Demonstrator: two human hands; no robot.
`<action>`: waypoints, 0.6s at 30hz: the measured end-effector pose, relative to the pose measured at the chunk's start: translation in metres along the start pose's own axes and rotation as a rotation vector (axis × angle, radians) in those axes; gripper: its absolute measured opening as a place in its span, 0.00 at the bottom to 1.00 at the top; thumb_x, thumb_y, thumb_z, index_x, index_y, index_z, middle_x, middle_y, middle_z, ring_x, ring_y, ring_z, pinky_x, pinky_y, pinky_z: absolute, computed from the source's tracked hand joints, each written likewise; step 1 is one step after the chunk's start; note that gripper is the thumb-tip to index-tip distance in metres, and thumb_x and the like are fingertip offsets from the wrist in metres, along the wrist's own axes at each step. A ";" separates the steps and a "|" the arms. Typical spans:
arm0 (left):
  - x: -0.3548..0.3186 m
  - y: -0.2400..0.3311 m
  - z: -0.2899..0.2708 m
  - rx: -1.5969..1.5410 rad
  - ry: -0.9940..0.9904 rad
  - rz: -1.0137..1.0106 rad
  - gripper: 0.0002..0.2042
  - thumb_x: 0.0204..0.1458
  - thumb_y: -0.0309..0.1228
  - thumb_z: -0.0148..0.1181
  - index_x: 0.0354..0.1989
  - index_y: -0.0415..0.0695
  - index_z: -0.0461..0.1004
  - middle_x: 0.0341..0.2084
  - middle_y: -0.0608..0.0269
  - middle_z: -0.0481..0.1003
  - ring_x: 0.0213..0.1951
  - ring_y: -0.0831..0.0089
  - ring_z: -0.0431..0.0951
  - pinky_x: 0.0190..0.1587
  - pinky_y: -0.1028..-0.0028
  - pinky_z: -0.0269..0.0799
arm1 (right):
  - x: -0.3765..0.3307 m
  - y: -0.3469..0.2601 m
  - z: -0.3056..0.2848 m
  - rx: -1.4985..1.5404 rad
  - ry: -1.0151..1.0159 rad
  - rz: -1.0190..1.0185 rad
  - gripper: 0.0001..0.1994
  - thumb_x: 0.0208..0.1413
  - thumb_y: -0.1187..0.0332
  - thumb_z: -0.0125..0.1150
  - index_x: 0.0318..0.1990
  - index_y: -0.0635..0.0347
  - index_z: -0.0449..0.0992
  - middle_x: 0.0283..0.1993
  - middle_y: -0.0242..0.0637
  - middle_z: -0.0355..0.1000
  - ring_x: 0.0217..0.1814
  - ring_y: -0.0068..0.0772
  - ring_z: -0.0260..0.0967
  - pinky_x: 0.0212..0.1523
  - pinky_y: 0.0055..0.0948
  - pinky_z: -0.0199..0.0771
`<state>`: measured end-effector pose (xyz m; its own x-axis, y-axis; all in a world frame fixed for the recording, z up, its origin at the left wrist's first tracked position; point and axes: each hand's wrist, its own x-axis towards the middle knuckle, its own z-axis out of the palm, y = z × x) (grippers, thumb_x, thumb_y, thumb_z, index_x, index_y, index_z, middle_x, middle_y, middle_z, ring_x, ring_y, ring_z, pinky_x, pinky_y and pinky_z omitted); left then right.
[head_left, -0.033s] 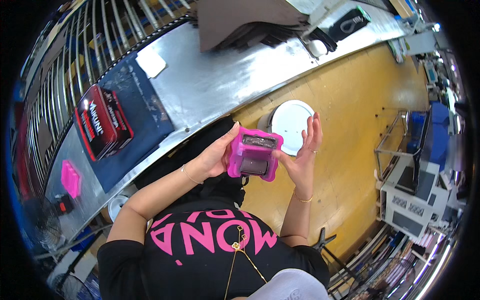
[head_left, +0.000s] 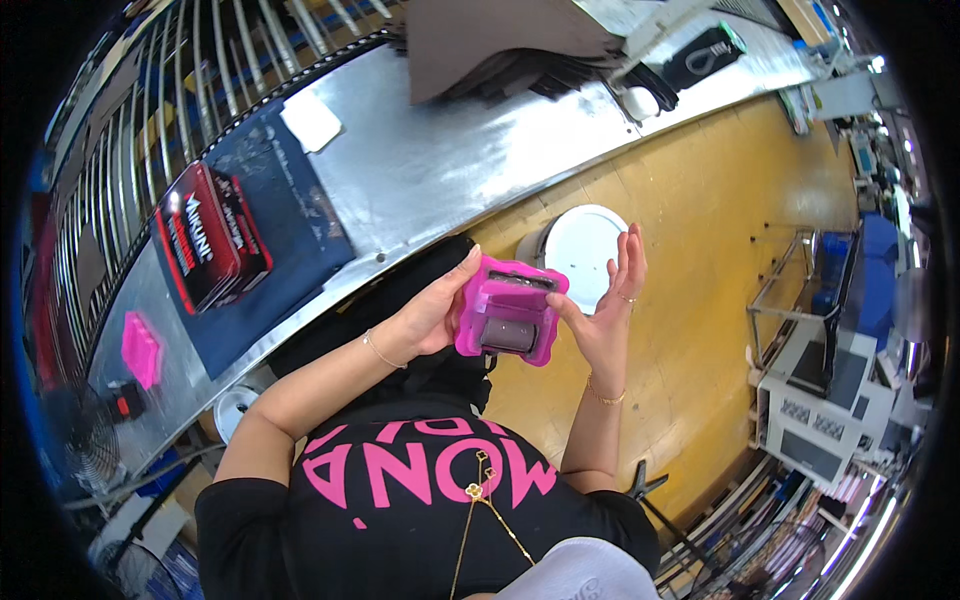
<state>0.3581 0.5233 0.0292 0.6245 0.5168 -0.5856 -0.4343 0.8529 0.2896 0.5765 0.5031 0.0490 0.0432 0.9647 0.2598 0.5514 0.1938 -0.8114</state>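
A bright pink plastic holder with a wavy edge [head_left: 487, 312] is up in front of my chest. My left hand [head_left: 432, 312] is closed round its left side, thumb on top. A dark, roller-like piece [head_left: 508, 335] sits in the lower opening. Across the middle, a pink flap [head_left: 515, 296] partly covers the upper opening, where something dark and shiny shows. My right hand [head_left: 606, 325] touches the flap's right end with its thumb. Its other fingers are stretched upward, apart from the holder.
At left, a metal table [head_left: 400, 180] carries a red and black box [head_left: 212, 240] on a dark blue mat [head_left: 320, 250], another pink piece [head_left: 141, 350] and brown sheets [head_left: 500, 50]. A white-lidded bucket [head_left: 585, 250] stands on the yellow floor beyond my hands.
The pink flap now hides more of the upper opening, and my right thumb has shifted slightly upward with it. My left hand keeps its hold.
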 end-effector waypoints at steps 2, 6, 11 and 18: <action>-0.009 -0.001 -0.005 -0.039 -0.037 0.023 0.26 0.58 0.56 0.43 0.49 0.46 0.71 0.42 0.64 0.76 0.44 0.74 0.76 0.50 0.69 0.72 | 0.012 -0.007 0.006 -0.011 -0.028 0.023 0.52 0.39 0.57 0.75 0.68 0.49 0.43 0.73 0.43 0.37 0.73 0.44 0.40 0.64 0.49 0.49; -0.026 0.006 -0.002 -0.095 -0.045 0.133 0.27 0.58 0.56 0.43 0.52 0.44 0.69 0.46 0.62 0.74 0.48 0.72 0.74 0.53 0.68 0.70 | 0.039 -0.027 0.010 0.275 -0.035 0.066 0.50 0.42 0.62 0.74 0.68 0.50 0.43 0.71 0.42 0.40 0.71 0.45 0.44 0.63 0.48 0.51; -0.050 0.029 0.007 -0.269 -0.003 0.284 0.28 0.60 0.54 0.42 0.54 0.41 0.67 0.51 0.56 0.71 0.54 0.63 0.70 0.59 0.59 0.62 | 0.077 -0.035 0.013 0.716 0.027 0.097 0.34 0.50 0.72 0.66 0.62 0.52 0.52 0.60 0.40 0.58 0.61 0.39 0.60 0.55 0.40 0.65; -0.095 0.053 0.008 -0.429 -0.024 0.601 0.30 0.60 0.55 0.39 0.59 0.43 0.62 0.53 0.56 0.69 0.56 0.63 0.68 0.60 0.58 0.62 | 0.110 -0.044 0.059 1.549 -0.423 0.194 0.30 0.51 0.44 0.56 0.57 0.48 0.63 0.58 0.35 0.63 0.61 0.41 0.60 0.56 0.42 0.65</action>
<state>0.2811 0.5197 0.1064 0.2110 0.8913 -0.4014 -0.9185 0.3213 0.2305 0.5073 0.6114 0.0825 -0.3567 0.9217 0.1527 -0.7723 -0.1989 -0.6033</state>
